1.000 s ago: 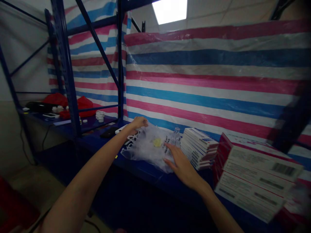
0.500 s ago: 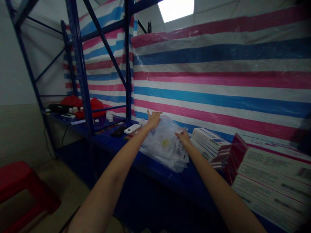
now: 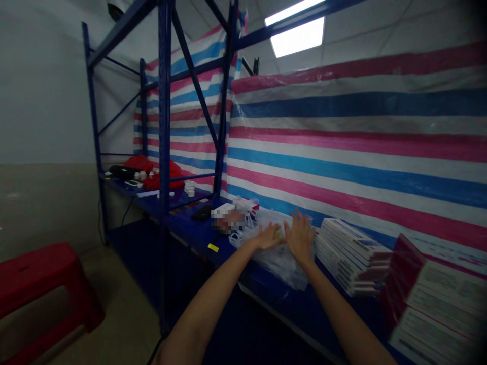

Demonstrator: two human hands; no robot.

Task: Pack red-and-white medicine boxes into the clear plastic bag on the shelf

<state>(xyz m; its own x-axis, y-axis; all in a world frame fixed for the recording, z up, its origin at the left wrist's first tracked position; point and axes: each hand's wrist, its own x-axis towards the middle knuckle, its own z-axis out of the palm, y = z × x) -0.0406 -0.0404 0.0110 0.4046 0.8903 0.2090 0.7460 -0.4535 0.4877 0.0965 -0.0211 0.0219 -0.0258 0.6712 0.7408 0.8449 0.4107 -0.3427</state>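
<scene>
The left hand [image 3: 269, 236] is laid flat, fingers together and extended, on top of a crumpled clear plastic bag [image 3: 279, 256]; nothing is gripped by it. The right hand [image 3: 300, 237] is pressed just beside it on the same bag, palm down with the fingers spread wide, and nothing is closed in it either. The two hands are held close together, almost touching at the thumbs. The bag is lying on the dark blue shelf board [image 3: 266, 289] of a blue steel rack [image 3: 164, 126], close to the front edge, with some pale contents seen dimly through the plastic. Just to the right of the bag, a stack of flat white boxes [image 3: 352, 256] is set on the same board, and further right a taller pile of red-and-white cartons [image 3: 429, 299] is seen. To the left of the bag a black flat object [image 3: 201, 213] is lying. Behind everything a red, white and blue striped tarpaulin [image 3: 357, 137] is hung. A red plastic stool [image 3: 41, 284] is standing on the floor at the far left.
</scene>
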